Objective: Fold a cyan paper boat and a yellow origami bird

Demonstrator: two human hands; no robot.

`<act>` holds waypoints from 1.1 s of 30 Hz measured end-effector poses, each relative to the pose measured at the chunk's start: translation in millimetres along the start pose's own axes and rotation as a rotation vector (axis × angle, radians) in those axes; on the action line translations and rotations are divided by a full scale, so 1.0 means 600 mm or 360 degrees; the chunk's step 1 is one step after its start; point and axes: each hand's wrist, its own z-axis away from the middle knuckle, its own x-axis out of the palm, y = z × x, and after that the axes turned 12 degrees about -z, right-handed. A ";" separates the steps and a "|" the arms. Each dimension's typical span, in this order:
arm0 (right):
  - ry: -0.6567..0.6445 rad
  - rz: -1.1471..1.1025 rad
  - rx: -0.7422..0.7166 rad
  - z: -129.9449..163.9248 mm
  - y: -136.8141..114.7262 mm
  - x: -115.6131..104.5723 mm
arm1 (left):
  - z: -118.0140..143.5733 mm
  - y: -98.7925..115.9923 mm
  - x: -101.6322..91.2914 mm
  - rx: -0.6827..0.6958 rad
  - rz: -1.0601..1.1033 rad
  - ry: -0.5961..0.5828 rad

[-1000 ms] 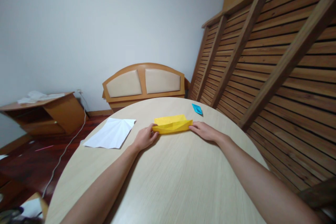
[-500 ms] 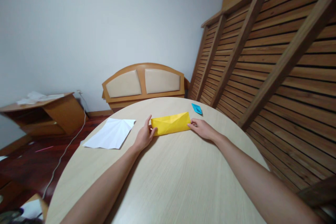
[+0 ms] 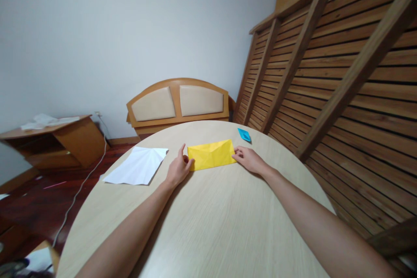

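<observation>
A: Where was the yellow paper (image 3: 211, 155)?

B: Flat on the round table (image 3: 215, 226), far side, folded to a long strip w/ creases. Sat between both hands.

A: Left hand (image 3: 177, 169)?

B: At the strip's left end. Thumb tip pinned the near-left corner, forefinger stuck up & out, not on the paper. Hand loose, nothing clasped, just pressing.

A: Right hand (image 3: 249, 159)?

B: At the right end, fingertips touching the short edge, curled a bit. Whether it pinched the edge or only pressed on it, couldn't tell from this angle.

A: Other stuff?

B: White sheet (image 3: 137, 165), fan-creased, left of the left hand, near table edge, apart from it. Small blue paper piece (image 3: 244, 135) beyond the right hand, not touching. Headboard (image 3: 178, 103) vs. wall behind table; slatted wood panel (image 3: 325, 74) leaning at right.
</observation>
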 end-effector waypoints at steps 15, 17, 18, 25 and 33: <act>-0.0043 0.0132 -0.0001 0.002 -0.009 0.005 | 0.007 0.006 -0.004 0.0413 -0.0352 0.0160; -0.0079 0.0146 -0.0006 0.003 -0.012 0.005 | 0.011 0.013 -0.004 0.0612 -0.0275 0.0092; -0.0099 0.0161 -0.0007 0.004 -0.015 0.004 | 0.013 0.017 -0.003 0.0718 -0.0253 0.0020; -0.0133 0.0420 -0.0004 0.010 -0.035 0.001 | 0.018 0.026 0.001 0.0982 -0.0281 -0.0384; -0.0169 0.0545 -0.0305 0.019 -0.065 0.031 | 0.021 0.032 -0.008 0.1126 -0.0309 -0.0454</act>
